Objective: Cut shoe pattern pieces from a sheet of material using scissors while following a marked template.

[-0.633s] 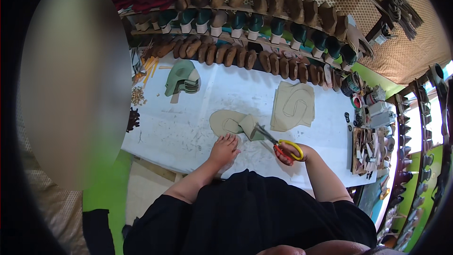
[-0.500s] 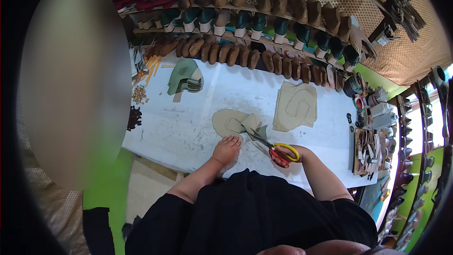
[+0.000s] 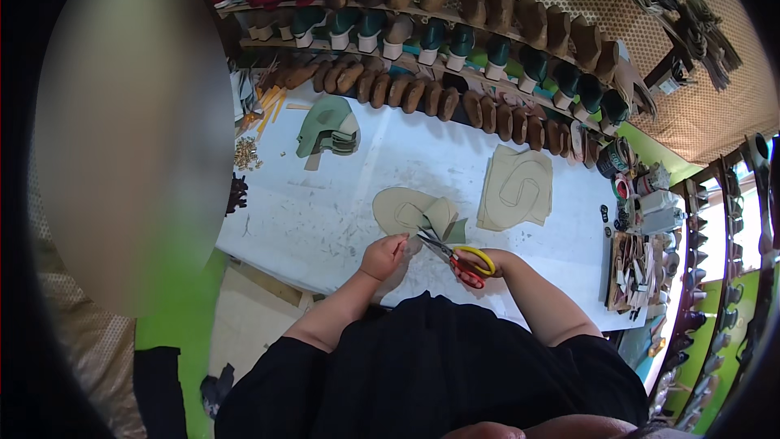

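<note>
My right hand is closed in the handles of red-and-yellow scissors. Their dark blades point left, slightly apart, toward the fingers of my left hand. Those fingers are pinched together by the blade tips; whatever may be between them is too small to make out. Just beyond both hands lies a beige-green sheet piece with a rounded left end and a drawn outline. Its right part is folded up, showing a darker green underside.
A stack of beige sheets with a curved outline lies to the right. Green cut pieces are stacked at the far left, near small brass-coloured bits. Shelves of wooden shoe lasts line the back. Strips lie at the right edge.
My left hand has lifted from lying flat by the sheet and drawn its fingers into a pinch. The scissors have shifted left toward it. The view has moved slightly.
</note>
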